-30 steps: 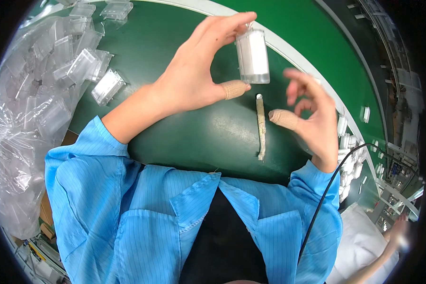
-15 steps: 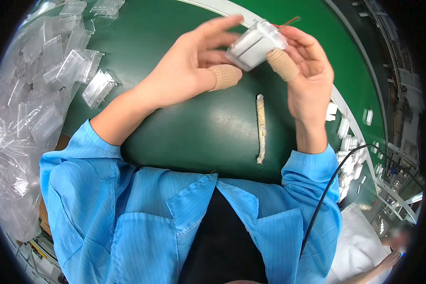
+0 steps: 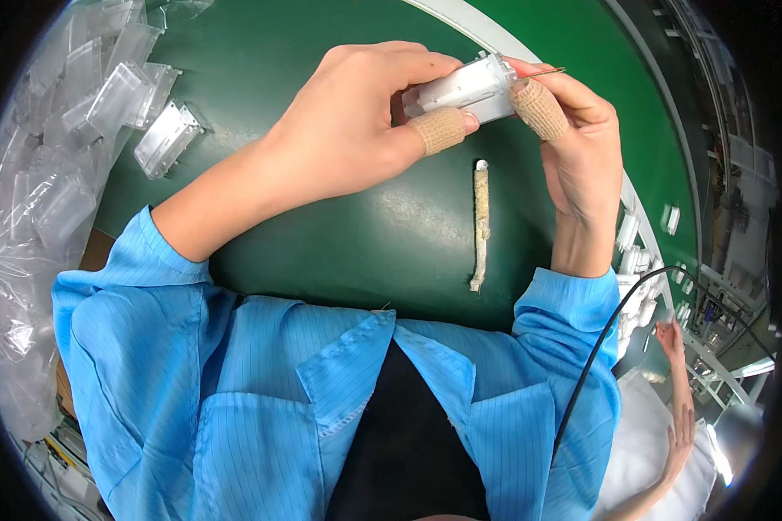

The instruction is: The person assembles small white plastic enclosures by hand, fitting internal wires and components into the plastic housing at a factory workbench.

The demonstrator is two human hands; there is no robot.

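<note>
Between my two hands is a small box-shaped plastic housing [image 3: 469, 85], white and clear. My left hand [image 3: 356, 117] is closed on its left end, thumb along the near side and fingers over the far side. At its right end, my right hand [image 3: 582, 130] pinches around thin wires [image 3: 543, 72], one reddish, whose ends stick out past the fingers. Exactly how far the right fingertips also touch the housing is hidden. Beige knitted sleeves cover my left thumb [image 3: 439, 131] and my right thumb [image 3: 540, 108]. A thin yellowish-white stick [image 3: 481, 221] lies on the green table below the hands.
At the left, a clear plastic bag [image 3: 35, 217] spills clear housings, with one loose housing [image 3: 168, 141] beside it. White parts [image 3: 634, 291] are heaped at the right. A black cable [image 3: 595, 352] crosses my right sleeve. Another person's arm [image 3: 679, 382] shows at lower right.
My left hand has closed on the housing, where its fingers were apart before. The housing has tilted nearer to level. At lower right, the other person's arm has reached upward.
</note>
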